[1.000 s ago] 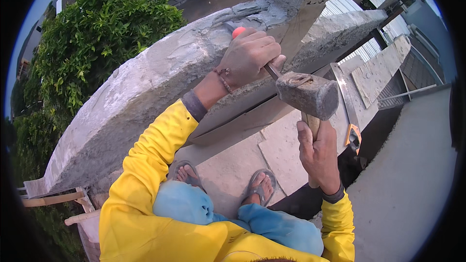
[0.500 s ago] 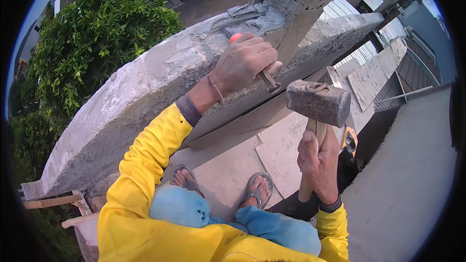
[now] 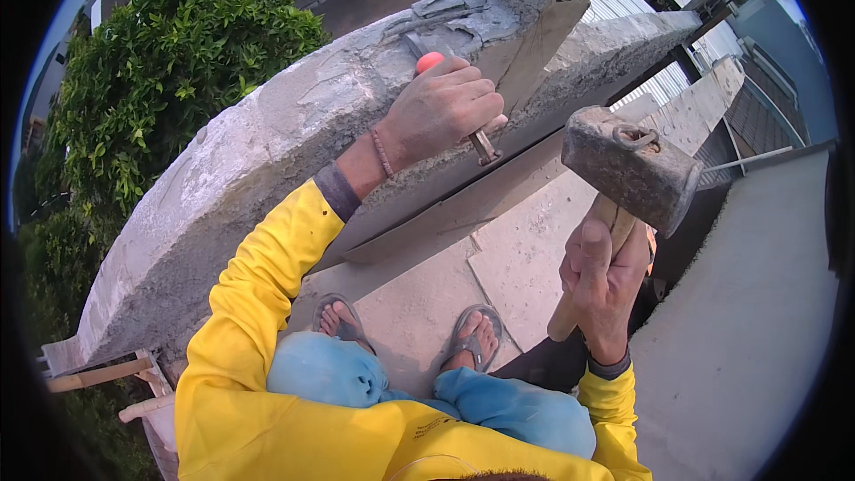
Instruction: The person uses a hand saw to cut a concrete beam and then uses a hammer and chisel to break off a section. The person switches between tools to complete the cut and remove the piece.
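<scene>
Head view: left hand [image 3: 445, 111] at upper centre, fingers curled tight around a metal chisel [image 3: 486, 150]. Struck end sticks out below the fist, pointing to lower right; flat blade shows past the other side, at the chipped top of a concrete wall [image 3: 240, 160]. Red-orange knob [image 3: 429, 61] right beside the fist on the blade side. Bracelet [image 3: 382, 153] on the left wrist.

Right hand [image 3: 607, 281] at right of centre, fingers wrapped around the wooden handle of a hammer [image 3: 631, 167] — thumb up along the handle. Hammer head blocky, grey, tilted, to the right of the chisel's struck end and clear of it.

Concrete wall curves from lower left to upper right; a concrete post [image 3: 570, 9] stands on it at top. Bush [image 3: 178, 89] at upper left, behind the wall. Lower centre: two sandalled feet [image 3: 476, 338] on boards [image 3: 525, 240], blue trousers [image 3: 325, 370], yellow sleeves [image 3: 267, 272]. Smooth grey surface [image 3: 748, 303] at right. Orange thing [image 3: 651, 245] just behind the right hand — mostly hidden, can't tell what.
</scene>
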Tool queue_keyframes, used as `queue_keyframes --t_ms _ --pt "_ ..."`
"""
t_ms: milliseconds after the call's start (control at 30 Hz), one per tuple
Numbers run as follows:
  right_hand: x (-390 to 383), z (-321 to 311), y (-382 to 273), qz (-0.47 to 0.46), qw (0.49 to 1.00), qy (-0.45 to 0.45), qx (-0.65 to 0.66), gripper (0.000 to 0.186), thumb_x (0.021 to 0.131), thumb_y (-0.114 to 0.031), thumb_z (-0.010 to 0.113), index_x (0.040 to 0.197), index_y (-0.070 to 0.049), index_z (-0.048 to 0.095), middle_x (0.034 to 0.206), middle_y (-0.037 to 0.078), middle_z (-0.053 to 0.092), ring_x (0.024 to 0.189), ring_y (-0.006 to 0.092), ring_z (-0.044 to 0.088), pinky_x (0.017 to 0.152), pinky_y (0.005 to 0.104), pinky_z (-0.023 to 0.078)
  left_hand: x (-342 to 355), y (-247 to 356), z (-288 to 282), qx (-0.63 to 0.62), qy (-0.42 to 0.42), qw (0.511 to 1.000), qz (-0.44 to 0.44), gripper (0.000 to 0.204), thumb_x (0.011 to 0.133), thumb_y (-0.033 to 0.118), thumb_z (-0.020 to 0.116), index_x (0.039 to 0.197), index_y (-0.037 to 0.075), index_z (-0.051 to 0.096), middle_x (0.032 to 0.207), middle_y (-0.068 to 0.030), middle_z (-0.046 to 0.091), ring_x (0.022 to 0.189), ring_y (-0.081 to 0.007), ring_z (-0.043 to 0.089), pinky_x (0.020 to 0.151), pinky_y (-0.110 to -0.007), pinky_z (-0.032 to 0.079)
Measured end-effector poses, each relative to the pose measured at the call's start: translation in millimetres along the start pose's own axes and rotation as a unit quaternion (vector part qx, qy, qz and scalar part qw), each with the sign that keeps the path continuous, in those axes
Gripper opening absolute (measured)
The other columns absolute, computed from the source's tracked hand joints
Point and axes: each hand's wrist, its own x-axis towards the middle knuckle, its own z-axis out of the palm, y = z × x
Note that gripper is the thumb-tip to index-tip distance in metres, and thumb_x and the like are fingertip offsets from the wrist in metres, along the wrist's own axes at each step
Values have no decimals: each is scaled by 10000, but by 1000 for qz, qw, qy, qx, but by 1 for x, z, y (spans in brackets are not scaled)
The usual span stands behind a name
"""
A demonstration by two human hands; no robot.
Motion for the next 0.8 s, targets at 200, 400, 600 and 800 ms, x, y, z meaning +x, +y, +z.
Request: queue_keyframes --t_ms 200,400,600,800 --pt "-2 11 3 -102 993 -23 49 279 1043 -212 644 1124 54 612 729 117 602 563 232 564 504 328 432 -4 -7 6 11 -8 1000 20 235 921 237 772 806 126 600 776 -19 580 801 -203 616 868 -362 525" --pt "-6 24 18 -104 994 -12 -5 404 1094 -392 623 1123 6 564 679 28 534 533 124 512 490 296 412 -4 2 2 -16 2 1000 5 210 872 207 779 800 138 595 787 -5 593 808 -181 619 878 -331 523" --pt "-10 7 15 -135 989 -45 -46 338 1099 -320 598 1145 13 569 727 53 578 562 139 548 528 304 435 -1 -3 0 22 -9 999 35 218 865 205 783 796 134 588 775 0 579 797 -176 611 880 -329 526" --pt "-26 36 91 41 987 -116 -100 375 1014 -154 639 1340 16 567 798 225 666 678 363 679 641 428 527 5 -8 -4 6 -12 999 29 221 863 211 790 797 132 594 766 -6 584 789 -186 624 845 -340 531"
